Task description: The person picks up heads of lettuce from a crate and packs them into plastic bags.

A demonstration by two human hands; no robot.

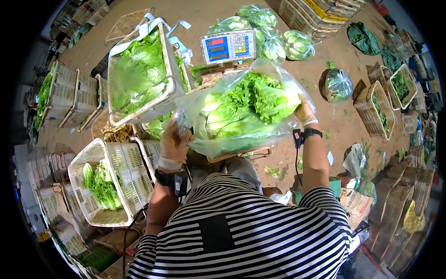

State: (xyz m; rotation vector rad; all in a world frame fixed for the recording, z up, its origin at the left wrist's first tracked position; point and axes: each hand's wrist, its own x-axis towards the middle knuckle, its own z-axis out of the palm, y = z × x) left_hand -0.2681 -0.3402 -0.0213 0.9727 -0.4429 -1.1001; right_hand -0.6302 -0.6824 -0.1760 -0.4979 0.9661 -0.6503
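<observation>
Beyond the striped shirt (260,223), both forearms reach forward, bent at the elbow and spread, with the clear plastic bag (272,135) held between them in front of the knees. The left hand (173,142) sits lower and closer to the body, fingers curled tight, pinching a gathered bunch of film at the bag's left edge. The right hand (304,113) is farther out, closed on the right edge beside the leaves; I cannot tell how its fingertips sit.

The leafy lettuce (241,102) lies inside the bag. I'd keep both edges gripped evenly and the film slack enough not to tear, bearing the weight from beneath if it sags, so no leaves get crushed.

Past the bag stands the scale display (227,47), and behind it bagged lettuces (297,45) rest on the floor.
</observation>
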